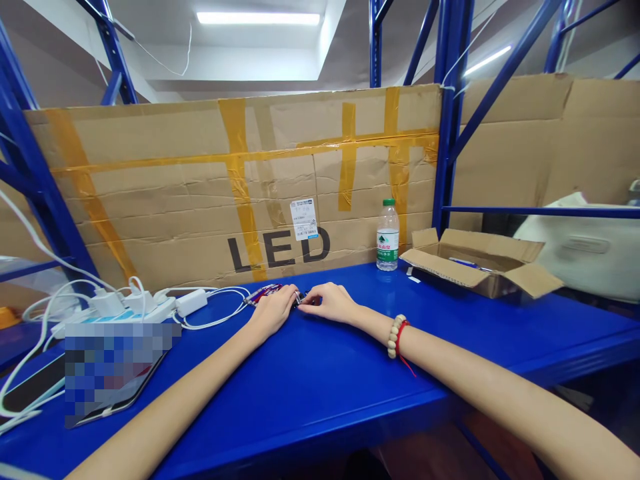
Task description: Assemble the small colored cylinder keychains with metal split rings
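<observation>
A bundle of slim pens (263,293), dark red and purple with silvery parts, lies on the blue table (310,387). My left hand (273,311) rests over the pens, its fingers closed around them and covering their middle. From the right, my right hand (332,301) meets it, thumb and forefinger pinched at small dark and silvery ends. Those ends are too small and too covered to name. Both hands are close together, nearly touching. A beaded bracelet (396,337) and a red cord circle my right wrist.
A bottle (388,240) with a green cap stands upright at the back. Right of it, an open cardboard box (453,270) holds blue pen-like items. At left are a power strip (160,310) with white cables and a tablet (125,393). A large carton (190,220) walls the back.
</observation>
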Motion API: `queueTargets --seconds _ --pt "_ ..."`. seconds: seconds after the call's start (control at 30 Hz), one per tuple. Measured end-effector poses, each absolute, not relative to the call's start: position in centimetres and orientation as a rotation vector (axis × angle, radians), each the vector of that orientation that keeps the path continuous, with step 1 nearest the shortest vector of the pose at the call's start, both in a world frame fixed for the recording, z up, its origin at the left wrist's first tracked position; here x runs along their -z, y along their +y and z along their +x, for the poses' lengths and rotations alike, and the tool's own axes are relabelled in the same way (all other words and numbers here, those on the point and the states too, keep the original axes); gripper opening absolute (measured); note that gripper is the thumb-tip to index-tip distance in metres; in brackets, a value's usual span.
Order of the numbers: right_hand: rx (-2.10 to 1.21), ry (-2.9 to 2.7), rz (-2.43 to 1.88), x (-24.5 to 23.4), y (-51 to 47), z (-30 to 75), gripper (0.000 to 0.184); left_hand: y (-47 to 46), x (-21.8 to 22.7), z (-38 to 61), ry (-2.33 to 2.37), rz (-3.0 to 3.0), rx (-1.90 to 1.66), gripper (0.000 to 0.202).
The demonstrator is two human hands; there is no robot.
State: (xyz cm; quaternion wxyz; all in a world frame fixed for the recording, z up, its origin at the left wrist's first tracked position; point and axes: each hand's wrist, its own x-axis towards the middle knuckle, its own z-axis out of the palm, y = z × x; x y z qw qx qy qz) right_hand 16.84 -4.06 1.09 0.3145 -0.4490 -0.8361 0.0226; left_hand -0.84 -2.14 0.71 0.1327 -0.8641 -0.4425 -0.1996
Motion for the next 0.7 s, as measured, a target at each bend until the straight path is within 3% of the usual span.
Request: queueTargets --seconds 0.43,0.7 --pt "-0.042 -2.189 -1.169 -1.1 -3.9 17.1 0.020 -2.9 -1.0 -0.4 -1.222 -2.458 0.494 0.027" --pt "-0.260 -2.092 -1.038 -0.3 -2.8 17.2 0.022 -3.0 -1.0 -0.5 -1.348 -2.414 0.552 0.032"
